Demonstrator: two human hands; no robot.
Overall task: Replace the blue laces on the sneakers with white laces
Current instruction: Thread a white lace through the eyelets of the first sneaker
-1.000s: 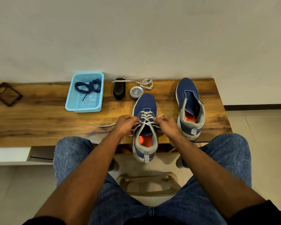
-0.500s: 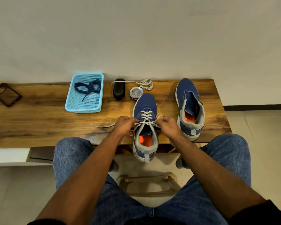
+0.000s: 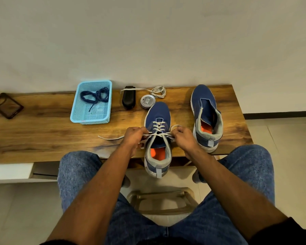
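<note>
Pinching both ends of the flat white lace at the upper eyelets of the near blue mesh sneaker with grey collar and orange insole: left hand curled on the strand just left of the tongue, right hand curled on the strand and its loop just right of it. Pulling taut across the throat, by the look of it. Trailing a loose tail outward from the left grip along the long wooden bench top.

Risking uneven tails: tugging harder on one side likely dragging the lace through and leaving one end short. Risking a tip slipping back out of an eyelet if either pinch loosens. Risking the shoe tipping toward the lap, heel overhanging the bench edge below both grips.

Sitting well right of the right grip, second blue sneaker, unlaced. Lying far beyond the grips by the wall, spare coiled white lace; removed dark blue laces resting in the light blue plastic mesh basket, well left of the left grip.
</note>
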